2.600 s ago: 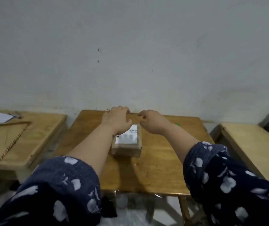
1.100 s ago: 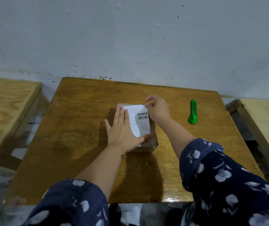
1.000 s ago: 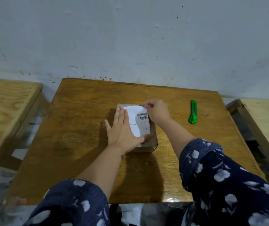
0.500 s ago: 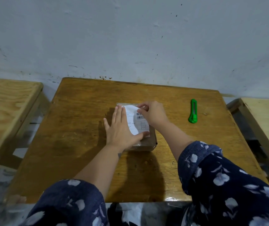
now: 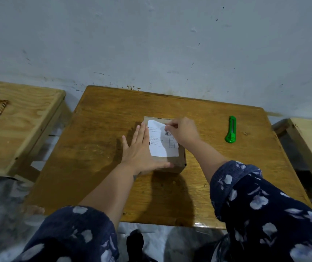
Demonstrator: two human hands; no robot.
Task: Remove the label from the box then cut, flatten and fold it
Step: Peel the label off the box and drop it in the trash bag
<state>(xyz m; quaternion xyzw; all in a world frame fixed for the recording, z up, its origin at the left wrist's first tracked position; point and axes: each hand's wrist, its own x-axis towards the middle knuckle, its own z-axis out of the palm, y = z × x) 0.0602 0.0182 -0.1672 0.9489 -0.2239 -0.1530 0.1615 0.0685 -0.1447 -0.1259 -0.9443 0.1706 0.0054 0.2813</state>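
Since half a sec ago the right hand has dragged the label corner further toward 9 o'clock, so more bare cardboard shows along the box far edge. Box sits mid-bench, well in from all bench edges; open wood all round, esp. 9 o'clock and near side. Green cutter lies at 3 o'clock of box, well apart, near right edge. Bench is worn brown wood against a scuffed grey wall; lighter wooden tables flank it w/ gaps between. Left hand flat, fingers straight, palm pressing box's left side, thumb along near edge, grip released. Right hand's grip pinched on label's lifted far corner, wrist over box's right side.
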